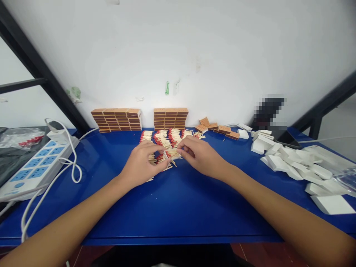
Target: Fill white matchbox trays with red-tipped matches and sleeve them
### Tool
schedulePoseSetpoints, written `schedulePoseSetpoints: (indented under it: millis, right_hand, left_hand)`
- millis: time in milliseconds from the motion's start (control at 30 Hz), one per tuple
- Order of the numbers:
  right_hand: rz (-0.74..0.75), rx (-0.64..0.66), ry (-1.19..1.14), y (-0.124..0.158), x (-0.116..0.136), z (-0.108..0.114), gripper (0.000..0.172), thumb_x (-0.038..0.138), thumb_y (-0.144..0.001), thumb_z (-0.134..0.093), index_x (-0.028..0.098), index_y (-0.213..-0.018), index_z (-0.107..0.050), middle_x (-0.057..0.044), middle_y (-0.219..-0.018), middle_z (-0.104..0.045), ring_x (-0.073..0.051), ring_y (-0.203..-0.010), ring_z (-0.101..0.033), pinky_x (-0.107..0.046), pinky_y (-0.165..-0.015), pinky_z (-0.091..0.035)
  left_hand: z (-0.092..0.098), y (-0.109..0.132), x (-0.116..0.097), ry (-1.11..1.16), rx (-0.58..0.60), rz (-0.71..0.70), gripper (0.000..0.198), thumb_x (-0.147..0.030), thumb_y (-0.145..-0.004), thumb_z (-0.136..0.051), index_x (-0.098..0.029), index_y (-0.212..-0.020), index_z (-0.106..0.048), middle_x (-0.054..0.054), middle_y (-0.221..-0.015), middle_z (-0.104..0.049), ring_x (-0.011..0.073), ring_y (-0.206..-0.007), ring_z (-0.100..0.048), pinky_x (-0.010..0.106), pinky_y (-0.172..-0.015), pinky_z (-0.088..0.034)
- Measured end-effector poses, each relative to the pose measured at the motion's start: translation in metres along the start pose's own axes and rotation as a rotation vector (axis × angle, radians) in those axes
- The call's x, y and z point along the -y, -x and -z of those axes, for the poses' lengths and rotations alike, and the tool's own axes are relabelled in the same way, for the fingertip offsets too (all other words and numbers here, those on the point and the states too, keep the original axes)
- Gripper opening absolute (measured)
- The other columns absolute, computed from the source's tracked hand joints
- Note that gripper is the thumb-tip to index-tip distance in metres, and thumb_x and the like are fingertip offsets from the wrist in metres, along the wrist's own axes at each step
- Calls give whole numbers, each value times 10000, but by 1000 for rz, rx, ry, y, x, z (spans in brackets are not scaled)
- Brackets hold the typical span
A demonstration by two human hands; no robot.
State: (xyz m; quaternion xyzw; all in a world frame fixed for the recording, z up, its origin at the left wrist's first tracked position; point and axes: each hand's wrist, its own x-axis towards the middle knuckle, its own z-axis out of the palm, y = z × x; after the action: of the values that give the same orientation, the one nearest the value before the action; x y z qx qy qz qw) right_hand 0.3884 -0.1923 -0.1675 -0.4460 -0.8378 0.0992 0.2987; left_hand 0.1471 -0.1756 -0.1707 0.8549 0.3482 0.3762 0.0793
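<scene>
Thumb and fingers of my left hand point(146, 161) grip a small white matchbox tray point(166, 154), tilted over the table. Matches lie in or just beyond it; the overlap hides which. At the tray's right end, my right hand point(198, 154) is closed in a pinch, its fingertips beside the pale matchsticks. Whatever the pinch holds is too small to make out. Around and behind both hands, red-tipped matches point(174, 137) are spread in rough rows on the blue table, partly covered by my fingers.
Two stacks of matchboxes, a left one point(116, 120) and a middle one point(171, 118), stand against the wall. Loose brown sleeves point(224, 129) lie right of them. White trays point(286, 157) are heaped at the right. A power strip point(39, 167) with looping white cables occupies the left.
</scene>
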Motion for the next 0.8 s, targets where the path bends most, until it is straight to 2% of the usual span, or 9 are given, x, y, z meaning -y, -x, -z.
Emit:
schedulePoseSetpoints:
  millis: [100, 233, 400, 567, 800]
  right_hand:
    - [-98, -56, 12, -1, -1, -3, 132, 253, -1016, -522, 206, -926, -607, -51, -912, -651, -173, -785, -568, -295, -704, -387]
    - [-165, 22, 22, 0, -1, -13, 101, 239, -979, -573, 201, -897, -619, -38, -881, -648, -161, -768, -563, -286, -687, -368]
    - [-170, 153, 27, 4, 4, -22, 133, 329, -941, -657, 198, -962, -650, -36, -937, -656, -151, -755, -564, -280, -669, -370]
    - [-162, 190, 48, 3, 5, -22, 46, 216, -945, -613, 193, -944, -653, -50, -951, -661, -159, -792, -579, -277, -675, -380]
    - [-160, 240, 79, 2, 0, -13, 98, 173, -975, -557, 191, -908, -626, -56, -953, -661, -162, -797, -575, -285, -699, -397]
  left_hand:
    - [3, -2, -2, -51, -82, 59, 193, -356, -847, -784, -215, -979, -781, 46, -948, -791, 235, -926, -690, 379, -868, -559]
    - [7, -4, -3, -81, -113, 118, 206, -353, -852, -775, -201, -990, -783, 37, -952, -799, 241, -925, -681, 380, -847, -547]
    - [6, -3, -2, -88, -120, 125, 205, -340, -850, -777, -201, -1001, -786, 32, -947, -794, 236, -924, -676, 368, -837, -540]
    - [5, -3, -3, -78, -108, 101, 180, -337, -852, -774, -216, -985, -779, 26, -949, -796, 233, -917, -685, 377, -865, -542]
    - [6, -4, -3, -86, -94, 104, 193, -372, -864, -760, -214, -974, -774, 35, -943, -800, 247, -925, -693, 391, -869, -549]
